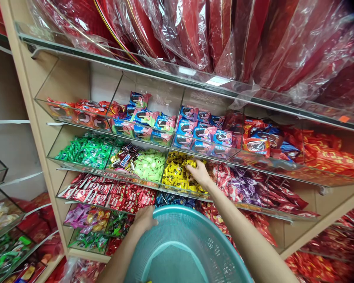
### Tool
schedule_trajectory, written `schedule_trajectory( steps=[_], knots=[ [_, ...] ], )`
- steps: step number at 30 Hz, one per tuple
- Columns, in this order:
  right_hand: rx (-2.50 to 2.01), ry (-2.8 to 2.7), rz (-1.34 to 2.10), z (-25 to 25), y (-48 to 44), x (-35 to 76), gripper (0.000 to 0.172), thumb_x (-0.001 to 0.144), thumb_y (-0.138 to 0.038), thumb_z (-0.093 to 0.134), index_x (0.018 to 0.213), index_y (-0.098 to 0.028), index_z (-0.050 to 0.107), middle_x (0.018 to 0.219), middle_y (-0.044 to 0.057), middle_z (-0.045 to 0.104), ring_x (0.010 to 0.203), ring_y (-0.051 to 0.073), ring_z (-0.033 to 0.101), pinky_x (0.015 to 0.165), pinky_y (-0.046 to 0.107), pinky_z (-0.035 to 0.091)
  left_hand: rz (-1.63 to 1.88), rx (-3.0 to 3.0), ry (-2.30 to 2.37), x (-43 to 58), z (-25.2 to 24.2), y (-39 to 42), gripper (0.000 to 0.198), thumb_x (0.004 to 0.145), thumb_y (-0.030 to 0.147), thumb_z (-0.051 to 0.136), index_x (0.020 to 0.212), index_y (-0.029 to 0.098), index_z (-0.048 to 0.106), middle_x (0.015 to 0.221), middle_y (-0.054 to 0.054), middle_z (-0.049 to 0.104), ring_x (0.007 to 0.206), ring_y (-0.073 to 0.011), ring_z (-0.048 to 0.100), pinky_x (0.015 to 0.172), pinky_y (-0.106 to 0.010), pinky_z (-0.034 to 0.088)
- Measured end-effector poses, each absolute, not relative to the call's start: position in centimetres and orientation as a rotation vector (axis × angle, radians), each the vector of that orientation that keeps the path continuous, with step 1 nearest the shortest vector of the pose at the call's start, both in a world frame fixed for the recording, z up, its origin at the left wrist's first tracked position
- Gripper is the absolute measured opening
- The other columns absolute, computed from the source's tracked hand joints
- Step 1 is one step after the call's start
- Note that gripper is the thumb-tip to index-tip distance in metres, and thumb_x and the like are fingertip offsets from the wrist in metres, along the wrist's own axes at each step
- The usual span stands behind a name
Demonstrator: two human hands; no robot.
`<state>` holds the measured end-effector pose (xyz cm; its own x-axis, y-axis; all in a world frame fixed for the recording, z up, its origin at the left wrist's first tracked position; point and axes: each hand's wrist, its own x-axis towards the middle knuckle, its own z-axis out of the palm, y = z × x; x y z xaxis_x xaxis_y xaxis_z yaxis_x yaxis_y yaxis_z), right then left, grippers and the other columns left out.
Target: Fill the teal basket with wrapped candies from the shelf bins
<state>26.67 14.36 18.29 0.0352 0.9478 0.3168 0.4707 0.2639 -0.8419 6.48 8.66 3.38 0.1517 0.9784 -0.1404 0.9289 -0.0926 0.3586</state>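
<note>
My left hand (143,221) grips the far rim of a teal plastic basket (194,236) held low in front of me. My right hand (198,172) reaches up into a clear shelf bin of yellow wrapped candies (177,175), with its fingers curled down into the pile. Whether those fingers hold any candy is hidden. Light green candies (149,164) fill the bin to the left of the yellow ones.
Tiered clear bins on a wooden rack (32,118) hold packaged sweets: blue cookie packs (200,131), dark green candies (85,151), red packs (103,192) and purple ones (247,186). Red goods in plastic wrap (194,31) stand on the glass shelf above. More bins sit at the left.
</note>
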Motion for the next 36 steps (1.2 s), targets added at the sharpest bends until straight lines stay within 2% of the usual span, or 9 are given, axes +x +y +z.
schedule_trajectory(
  steps=[4,8,11,15,17,21,26,31,36],
  knots=[
    [-1.149,-1.415,0.916,19.1,13.0,26.6,0.024,0.073,-0.034,0.050,0.090,-0.020,0.044,0.081,0.001,0.057,0.051,0.006,0.050,0.039,0.016,0.039,0.195,2.076,1.831,6.5,3.1,8.8,0.036,0.061,0.036,0.059,0.095,0.023,0.057,0.103,-0.005,0.062,0.096,-0.0258,0.056,0.077,-0.032,0.043],
    [-0.777,-1.038,1.449,18.9,10.6,26.3,0.024,0.069,-0.031,0.057,0.088,-0.021,0.046,0.079,-0.002,0.055,0.048,0.002,0.045,0.034,0.010,0.028,0.198,2.085,1.826,6.4,3.0,8.9,0.036,0.062,0.037,0.059,0.096,0.023,0.057,0.103,-0.005,0.062,0.095,-0.0250,0.056,0.076,-0.031,0.043],
    [-0.677,-0.891,1.647,17.5,8.2,25.7,0.022,0.071,-0.031,0.058,0.085,-0.021,0.044,0.073,-0.004,0.053,0.044,0.001,0.040,0.033,0.009,0.024,0.188,2.093,1.828,6.4,3.1,8.8,0.036,0.061,0.038,0.059,0.094,0.024,0.057,0.102,-0.004,0.062,0.095,-0.0243,0.056,0.076,-0.030,0.043],
    [-0.771,-0.943,1.755,14.3,4.6,24.8,0.022,0.073,-0.032,0.059,0.086,-0.023,0.044,0.072,-0.004,0.054,0.042,0.001,0.039,0.034,0.009,0.019,0.180,2.077,1.845,6.5,3.2,8.8,0.038,0.062,0.037,0.058,0.098,0.024,0.055,0.101,-0.004,0.063,0.095,-0.0242,0.057,0.076,-0.030,0.043],
    [-0.834,-1.013,1.810,12.4,2.9,24.5,0.024,0.075,-0.033,0.058,0.093,-0.024,0.045,0.072,-0.003,0.055,0.042,0.001,0.040,0.034,0.009,0.018,0.161,2.076,1.846,6.6,3.3,8.8,0.037,0.062,0.037,0.058,0.097,0.024,0.056,0.101,-0.004,0.063,0.094,-0.0242,0.057,0.075,-0.030,0.043],
    [-0.955,-1.133,1.934,8.6,0.1,24.3,0.041,0.073,-0.033,0.060,0.109,-0.022,0.044,0.077,0.001,0.058,0.042,0.002,0.045,0.033,0.010,0.020,0.137,2.094,1.844,6.7,3.3,8.9,0.035,0.062,0.038,0.057,0.095,0.025,0.056,0.103,-0.004,0.063,0.094,-0.0242,0.057,0.074,-0.030,0.043],
    [-1.019,-1.333,2.027,5.7,-0.8,24.3,0.042,0.062,-0.029,0.070,0.098,-0.016,0.052,0.078,0.001,0.060,0.047,0.004,0.050,0.036,0.012,0.030,0.144,2.109,1.863,6.8,3.4,8.9,0.046,0.062,0.040,0.058,0.105,0.025,0.053,0.109,-0.005,0.060,0.099,-0.0245,0.055,0.079,-0.031,0.042],
    [-1.091,-1.442,1.916,5.4,-0.4,24.4,0.043,0.059,-0.033,0.071,0.095,-0.016,0.053,0.074,-0.001,0.060,0.048,0.004,0.049,0.037,0.013,0.030,0.132,2.118,1.863,6.8,3.4,8.8,0.046,0.063,0.041,0.059,0.105,0.025,0.053,0.107,-0.005,0.061,0.098,-0.0244,0.056,0.077,-0.031,0.043],
    [-1.190,-1.585,1.996,3.7,-1.1,23.9,0.048,0.055,-0.039,0.073,0.093,-0.015,0.055,0.072,0.000,0.062,0.047,0.005,0.051,0.038,0.014,0.031,0.118,2.135,1.861,6.9,3.4,8.8,0.047,0.063,0.043,0.059,0.107,0.026,0.052,0.108,-0.005,0.061,0.098,-0.0241,0.056,0.078,-0.031,0.042]
  ],
)
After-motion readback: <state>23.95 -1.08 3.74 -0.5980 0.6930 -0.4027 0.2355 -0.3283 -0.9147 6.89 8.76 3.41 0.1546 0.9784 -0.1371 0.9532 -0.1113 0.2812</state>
